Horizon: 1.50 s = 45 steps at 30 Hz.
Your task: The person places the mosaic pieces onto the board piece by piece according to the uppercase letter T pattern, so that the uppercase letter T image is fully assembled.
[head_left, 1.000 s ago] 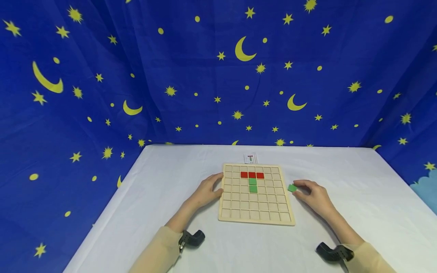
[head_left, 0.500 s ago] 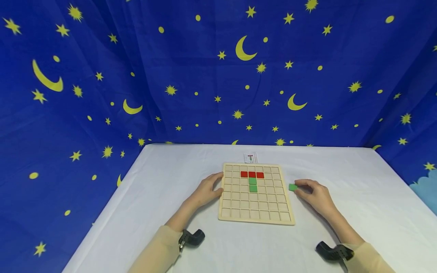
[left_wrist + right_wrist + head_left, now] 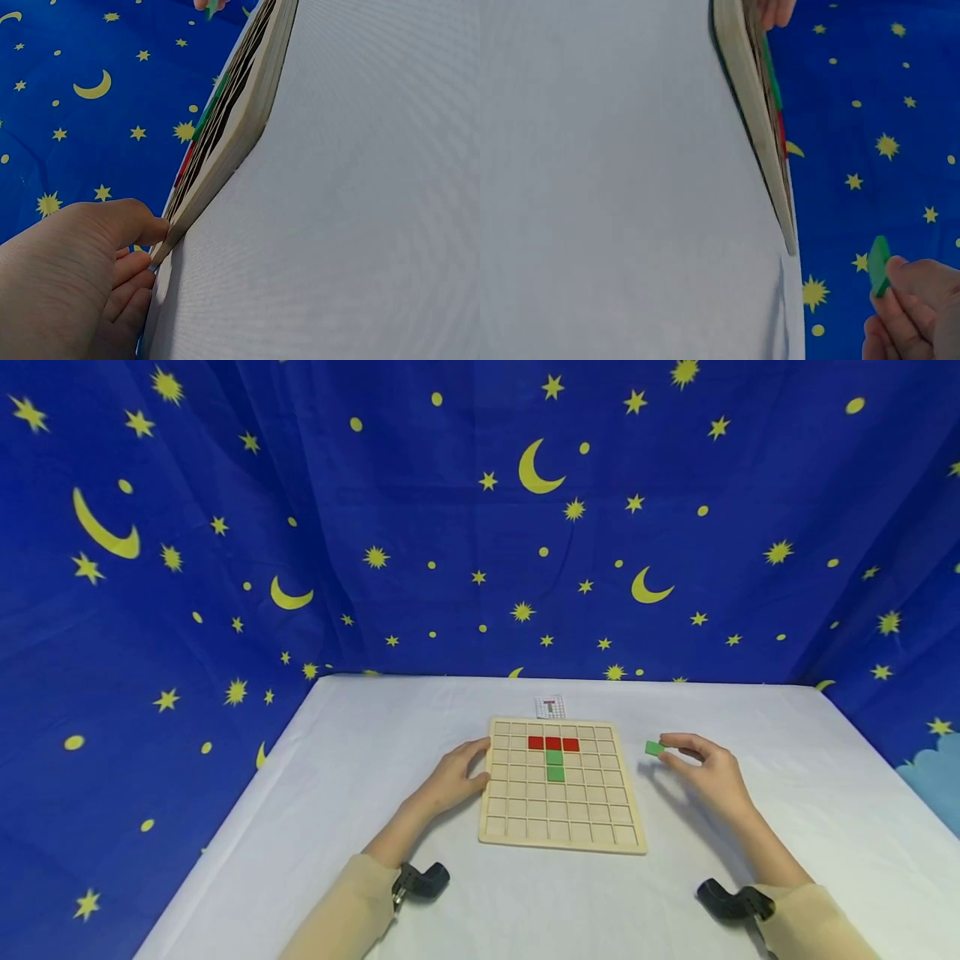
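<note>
A wooden grid board [image 3: 566, 827] lies flat on the table. Three red tiles [image 3: 552, 743] form a row in its upper part, and two green tiles [image 3: 555, 773] run down below the middle one. My left hand [image 3: 450, 779] rests at the board's left edge, thumb and fingertips touching its side; the left wrist view shows the thumb [image 3: 142, 223] against the wooden rim. To the right of the board, my right hand [image 3: 708, 775] pinches a green square tile [image 3: 654, 748] above the cloth. In the right wrist view this green tile [image 3: 880, 266] is held between thumb and fingers.
Just behind the board stands a small card [image 3: 550, 707] printed with a grid and a T-shaped red and green pattern. A white cloth covers the table [image 3: 375, 718]. Blue fabric [image 3: 450, 527] with moons and stars hangs at the back and sides.
My right hand has raised the green tile off the table and moved it slightly back and to the right. The left hand and the board have stayed in place.
</note>
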Each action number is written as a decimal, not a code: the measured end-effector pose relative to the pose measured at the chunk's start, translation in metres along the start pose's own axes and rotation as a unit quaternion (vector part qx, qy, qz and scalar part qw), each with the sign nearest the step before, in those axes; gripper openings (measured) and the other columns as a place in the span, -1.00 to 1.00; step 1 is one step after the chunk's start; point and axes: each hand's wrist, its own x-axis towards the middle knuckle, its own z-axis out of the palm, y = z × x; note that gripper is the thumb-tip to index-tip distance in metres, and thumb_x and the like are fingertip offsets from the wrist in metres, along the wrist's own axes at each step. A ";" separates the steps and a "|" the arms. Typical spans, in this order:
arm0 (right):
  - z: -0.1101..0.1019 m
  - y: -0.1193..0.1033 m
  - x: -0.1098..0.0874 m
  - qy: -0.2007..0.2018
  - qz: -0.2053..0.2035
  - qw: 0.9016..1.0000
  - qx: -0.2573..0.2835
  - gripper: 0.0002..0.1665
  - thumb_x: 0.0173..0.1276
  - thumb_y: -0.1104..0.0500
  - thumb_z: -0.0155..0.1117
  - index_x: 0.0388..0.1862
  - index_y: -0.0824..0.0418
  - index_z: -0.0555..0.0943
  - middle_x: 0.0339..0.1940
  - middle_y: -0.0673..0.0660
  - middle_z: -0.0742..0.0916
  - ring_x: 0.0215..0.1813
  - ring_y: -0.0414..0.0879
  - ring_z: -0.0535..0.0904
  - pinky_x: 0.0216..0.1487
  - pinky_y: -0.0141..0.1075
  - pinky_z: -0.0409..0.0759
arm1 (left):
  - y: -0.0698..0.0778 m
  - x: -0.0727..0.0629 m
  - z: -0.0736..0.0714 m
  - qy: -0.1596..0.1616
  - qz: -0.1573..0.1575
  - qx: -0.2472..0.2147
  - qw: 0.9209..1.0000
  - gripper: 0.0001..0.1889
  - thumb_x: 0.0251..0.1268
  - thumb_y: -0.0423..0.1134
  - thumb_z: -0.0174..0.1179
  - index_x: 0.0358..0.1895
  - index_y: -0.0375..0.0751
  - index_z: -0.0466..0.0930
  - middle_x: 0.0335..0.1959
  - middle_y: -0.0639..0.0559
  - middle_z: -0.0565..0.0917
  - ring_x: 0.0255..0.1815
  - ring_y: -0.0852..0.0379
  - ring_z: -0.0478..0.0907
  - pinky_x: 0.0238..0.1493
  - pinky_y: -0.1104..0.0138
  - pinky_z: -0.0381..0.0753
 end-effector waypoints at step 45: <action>0.055 -0.101 -0.006 -0.117 -0.065 0.978 0.160 -0.70 0.24 0.32 0.31 -0.04 0.39 0.60 -0.04 0.23 0.68 0.08 0.07 0.54 0.17 0.06 0.44 | -0.003 0.001 -0.001 -0.003 0.011 -0.011 1.000 -0.37 0.23 -0.32 0.18 0.36 -0.41 0.22 0.31 -0.23 0.36 0.36 -0.12 0.23 0.38 0.13 0.16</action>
